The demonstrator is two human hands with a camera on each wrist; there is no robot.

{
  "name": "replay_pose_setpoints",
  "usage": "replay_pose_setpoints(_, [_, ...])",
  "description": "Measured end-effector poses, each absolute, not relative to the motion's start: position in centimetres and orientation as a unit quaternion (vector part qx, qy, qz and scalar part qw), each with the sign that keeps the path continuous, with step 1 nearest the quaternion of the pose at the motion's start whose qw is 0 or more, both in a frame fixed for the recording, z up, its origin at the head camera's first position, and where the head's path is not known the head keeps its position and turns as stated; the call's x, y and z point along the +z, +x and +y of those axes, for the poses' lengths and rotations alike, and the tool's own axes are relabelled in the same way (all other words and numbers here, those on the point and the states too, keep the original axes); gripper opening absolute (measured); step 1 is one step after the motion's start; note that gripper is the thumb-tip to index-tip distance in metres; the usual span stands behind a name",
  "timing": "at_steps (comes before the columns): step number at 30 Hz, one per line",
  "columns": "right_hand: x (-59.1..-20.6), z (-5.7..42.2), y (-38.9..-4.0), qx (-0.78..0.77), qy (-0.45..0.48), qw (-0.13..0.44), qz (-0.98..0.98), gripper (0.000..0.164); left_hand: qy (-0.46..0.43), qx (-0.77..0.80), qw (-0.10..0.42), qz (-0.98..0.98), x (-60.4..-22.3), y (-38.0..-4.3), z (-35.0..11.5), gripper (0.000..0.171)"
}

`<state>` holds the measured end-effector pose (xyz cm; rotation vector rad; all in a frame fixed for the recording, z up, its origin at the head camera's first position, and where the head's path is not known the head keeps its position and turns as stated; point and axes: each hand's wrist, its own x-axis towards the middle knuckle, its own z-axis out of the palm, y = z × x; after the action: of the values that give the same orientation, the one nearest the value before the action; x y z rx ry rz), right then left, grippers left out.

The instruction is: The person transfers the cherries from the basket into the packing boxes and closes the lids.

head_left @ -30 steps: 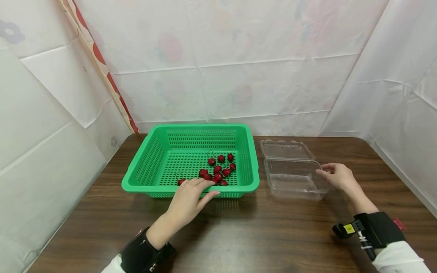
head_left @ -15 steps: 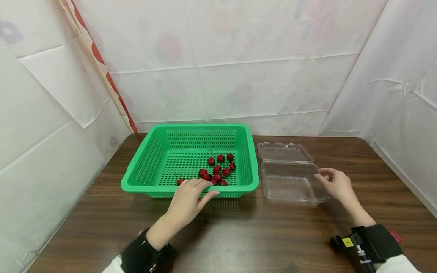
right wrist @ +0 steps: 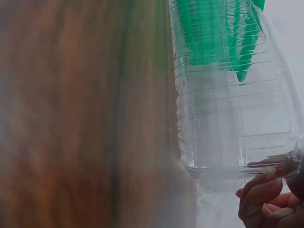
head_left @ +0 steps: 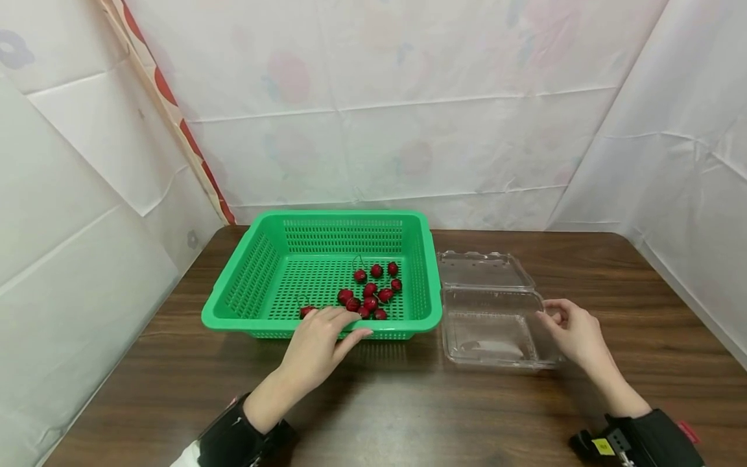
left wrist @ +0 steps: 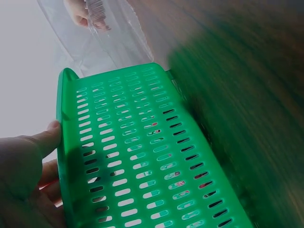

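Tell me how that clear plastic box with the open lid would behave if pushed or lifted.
The clear, rectangular plastic box is probably light, as its plastic looks thin and see-through. It may flex where the right hand pinches its edge. The lid, folded open toward the back, might flap if the box is lifted.

No text, brand or number can be read. In the head view, near the bottom right, a small yellow label [head_left: 603, 446] sits on the black device [head_left: 583, 443] fixed to the person's right wrist strap [head_left: 662, 441]; any print on it is too tiny and blurred to make out. A red tag [head_left: 688, 432] sticks out from the outer edge of the same strap, also too small to read. On the left wrist strap [head_left: 229, 436], a speck of red [head_left: 234, 400] shows at the upper edge, too small to tell whether it bears lettering.
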<state>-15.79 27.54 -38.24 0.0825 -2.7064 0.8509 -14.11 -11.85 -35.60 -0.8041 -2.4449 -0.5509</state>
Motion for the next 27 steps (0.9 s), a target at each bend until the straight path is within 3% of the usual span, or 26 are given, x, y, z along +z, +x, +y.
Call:
replay_pose_setpoints(8, [-38.3, 27.1, -15.0, 0.288, 0.038, 0.158, -0.944, 0.029, -0.291, -0.199, 0.245, -0.903, -35.4, -13.8, -12.1, 0.022])
replay_pose_setpoints(27, [-38.4, 27.0, -14.6, 0.292, 0.033, 0.157, -0.943, 0.029, -0.341, -0.139, 0.139, -0.919, -32.3, -14.5, -12.1, 0.027])
